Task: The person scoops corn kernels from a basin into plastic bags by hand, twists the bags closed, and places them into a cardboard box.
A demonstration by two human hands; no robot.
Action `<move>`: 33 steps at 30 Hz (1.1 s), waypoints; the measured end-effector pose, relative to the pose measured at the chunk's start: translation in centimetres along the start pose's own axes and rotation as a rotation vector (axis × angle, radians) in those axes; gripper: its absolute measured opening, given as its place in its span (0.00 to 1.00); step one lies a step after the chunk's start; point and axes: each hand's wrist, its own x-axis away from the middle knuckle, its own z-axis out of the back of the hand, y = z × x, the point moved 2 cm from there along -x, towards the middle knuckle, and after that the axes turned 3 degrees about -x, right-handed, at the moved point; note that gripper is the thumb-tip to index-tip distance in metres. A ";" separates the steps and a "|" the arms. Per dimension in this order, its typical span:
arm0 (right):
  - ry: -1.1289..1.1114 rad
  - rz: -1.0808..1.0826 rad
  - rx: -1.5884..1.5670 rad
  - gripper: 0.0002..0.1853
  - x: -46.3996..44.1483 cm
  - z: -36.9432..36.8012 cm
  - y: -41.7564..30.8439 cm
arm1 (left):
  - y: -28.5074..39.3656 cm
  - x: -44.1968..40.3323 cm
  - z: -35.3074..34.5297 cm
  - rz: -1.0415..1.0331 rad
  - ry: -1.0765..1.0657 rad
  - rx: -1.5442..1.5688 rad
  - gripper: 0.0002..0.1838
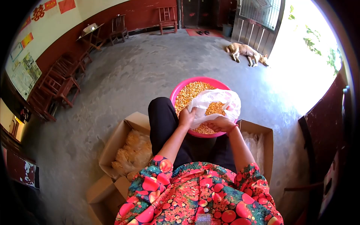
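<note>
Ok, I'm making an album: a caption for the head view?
Left hand and right hand at a white bag over a pink basin of corn kernels, a dog lying beyond.

One round pink plastic basin (202,79), one white plastic bag (233,103), one tan dog (244,50) and at least two brown cardboard boxes (138,119) show.

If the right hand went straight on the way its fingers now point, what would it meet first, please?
The right hand would probably meet the plastic bag first, close to its fingertips, with the left hand beyond; depth is unclear.
</note>
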 end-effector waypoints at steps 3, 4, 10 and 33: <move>-0.019 0.264 -0.143 0.12 1.4 -0.4 -2.4 | -0.3 0.1 -0.1 0.136 -0.124 -0.275 0.15; 0.038 0.301 -0.214 0.11 1.8 -0.8 -3.4 | 0.8 0.6 0.1 0.112 -0.128 -0.291 0.15; 0.365 0.499 -0.543 0.08 -0.7 2.0 -3.7 | 1.6 1.8 0.0 0.024 -0.135 -0.274 0.17; 0.781 0.842 0.272 0.11 4.0 1.6 -0.8 | 2.3 4.3 0.3 0.035 -0.113 0.144 0.16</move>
